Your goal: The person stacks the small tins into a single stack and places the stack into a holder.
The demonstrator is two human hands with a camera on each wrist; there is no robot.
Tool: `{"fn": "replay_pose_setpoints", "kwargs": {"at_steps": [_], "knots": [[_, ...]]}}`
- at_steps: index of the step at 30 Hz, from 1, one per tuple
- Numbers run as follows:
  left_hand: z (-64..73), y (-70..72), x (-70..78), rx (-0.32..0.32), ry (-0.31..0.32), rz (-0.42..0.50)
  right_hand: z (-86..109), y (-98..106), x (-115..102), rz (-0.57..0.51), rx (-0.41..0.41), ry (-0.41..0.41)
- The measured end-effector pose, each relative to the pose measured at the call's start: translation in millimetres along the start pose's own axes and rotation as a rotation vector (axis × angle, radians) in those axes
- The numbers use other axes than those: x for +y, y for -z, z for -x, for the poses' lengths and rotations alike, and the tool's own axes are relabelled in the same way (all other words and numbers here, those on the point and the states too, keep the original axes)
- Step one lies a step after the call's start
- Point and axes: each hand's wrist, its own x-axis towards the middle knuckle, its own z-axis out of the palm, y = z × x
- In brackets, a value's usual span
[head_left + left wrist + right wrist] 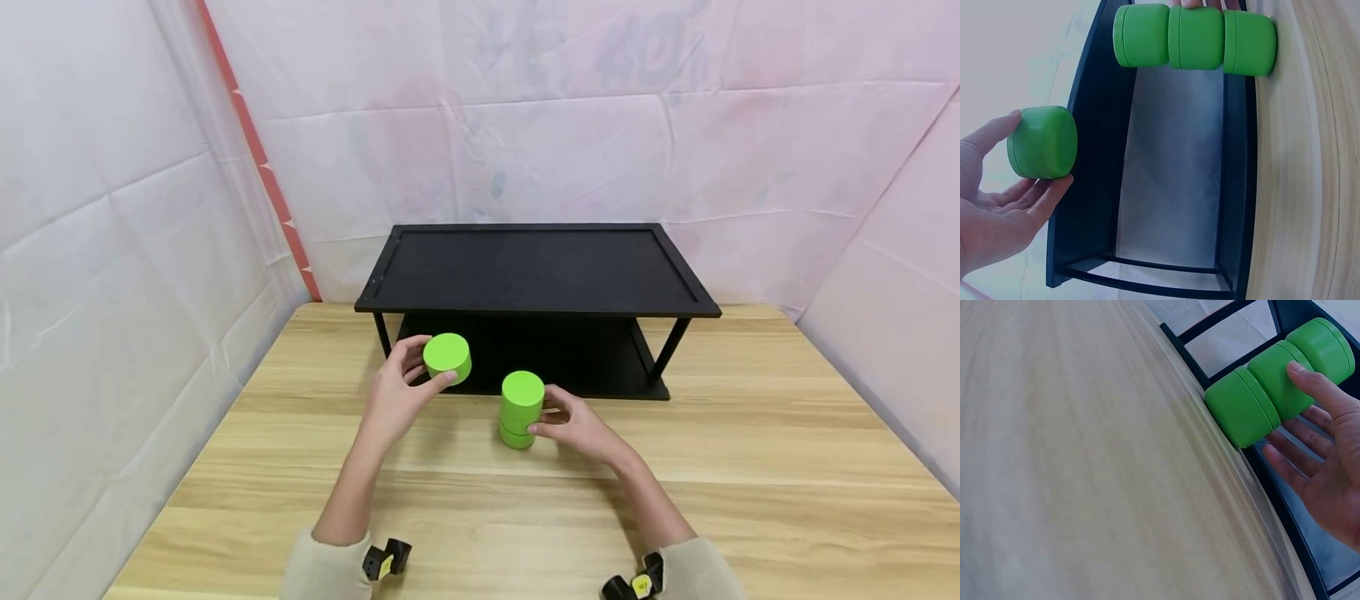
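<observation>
My left hand pinches a round, lidded green tin between thumb and fingers, raised in front of the black shelf. In the left wrist view this tin is apart from the others. Just to its right, a stack of three matching green tins stands on the table before the shelf's front edge. My right hand holds the stack from its right side, thumb on the near face of the middle tin and fingers behind. The bottom tin rests on the wood.
A black two-tier shelf stands at the back of the wooden table, its raised top tier above a lower board. White sheeting hangs behind and at both sides. Each sleeve carries a small black camera mount.
</observation>
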Motion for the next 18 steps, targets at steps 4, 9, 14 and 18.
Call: {"fn": "replay_pose_setpoints", "kwargs": {"at_steps": [4, 9, 14, 18], "knots": [[1.1, -1.4, 3.4, -0.010, -0.004, 0.005, -0.1, 0, 0, -0.006, 0.006, 0.004], [1.9, -3.8, 5.5, -0.017, -0.011, 0.004, -0.4, -1, -1, -0.009, 0.006, -0.010], [1.9, -6.7, 7.8, -0.026, -0.007, 0.009, -0.7, 0, -1, -0.011, 0.001, -0.005], [4.6, -8.7, 18.2, -0.033, -0.002, 0.018, 0.0, 1, -5, -0.012, -0.002, -0.008]]}}
